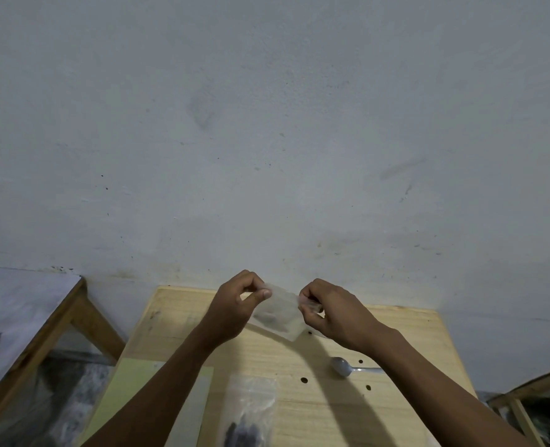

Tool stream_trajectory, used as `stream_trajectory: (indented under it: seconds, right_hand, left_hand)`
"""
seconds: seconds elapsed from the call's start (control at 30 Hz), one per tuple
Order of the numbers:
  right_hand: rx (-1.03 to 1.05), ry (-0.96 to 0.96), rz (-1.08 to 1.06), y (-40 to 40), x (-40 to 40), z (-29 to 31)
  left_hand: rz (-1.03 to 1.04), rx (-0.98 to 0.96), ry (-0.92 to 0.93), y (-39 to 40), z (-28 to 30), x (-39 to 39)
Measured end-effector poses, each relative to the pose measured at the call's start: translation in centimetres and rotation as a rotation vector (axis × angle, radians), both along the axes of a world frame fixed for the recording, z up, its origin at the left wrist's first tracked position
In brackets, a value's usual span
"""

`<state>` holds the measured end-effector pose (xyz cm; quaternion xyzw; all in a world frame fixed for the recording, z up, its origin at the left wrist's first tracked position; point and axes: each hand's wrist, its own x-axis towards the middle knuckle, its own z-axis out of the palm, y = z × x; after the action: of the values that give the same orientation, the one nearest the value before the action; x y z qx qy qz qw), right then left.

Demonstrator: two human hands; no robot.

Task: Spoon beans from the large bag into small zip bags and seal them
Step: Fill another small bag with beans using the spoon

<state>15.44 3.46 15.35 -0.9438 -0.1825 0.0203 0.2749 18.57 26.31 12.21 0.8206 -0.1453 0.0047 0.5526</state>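
I hold a small clear zip bag [280, 312] in the air above the far end of the wooden table [396, 330]. My left hand [234, 308] pinches its top left corner between thumb and forefinger. My right hand [328, 312] pinches the top right corner. The bag hangs tilted and I cannot tell what is inside it. A metal spoon [347, 367] lies on the table under my right forearm. Near the front edge lies a larger clear bag [251, 411] with dark beans at its bottom.
A pale yellow-green sheet [128, 398] lies on the table's left part under my left forearm. Several small holes dot the tabletop. Another table [25, 317] with a light cover stands to the left. A wooden frame [531, 401] shows at the right. A grey wall stands behind.
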Motion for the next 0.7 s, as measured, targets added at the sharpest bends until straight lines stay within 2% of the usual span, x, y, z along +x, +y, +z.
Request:
stream_trajectory:
  seconds: [0.17,0.27,0.43,0.6,0.7]
  right_hand:
    - [0.159,0.034,0.049,0.3,-0.1,0.4]
    - [0.282,0.083,0.013,0.4,-0.2,0.3]
    - [0.705,0.229,-0.174,0.8,-0.6,-0.4]
    - [0.747,0.488,-0.158,1.7,-2.3,-2.6]
    - [0.822,0.537,-0.269,2.5,-2.9,-4.0]
  left_hand:
    - [-0.022,-0.13,0.202,0.6,1.0,-0.4]
    - [-0.015,-0.137,0.193,0.5,1.6,-0.8]
    - [0.094,-0.208,0.201,0.9,1.4,-1.4]
    - [0.257,-0.458,0.346,0.7,0.9,-2.0]
    - [0.271,-0.446,0.456,0.6,-0.4,-2.8]
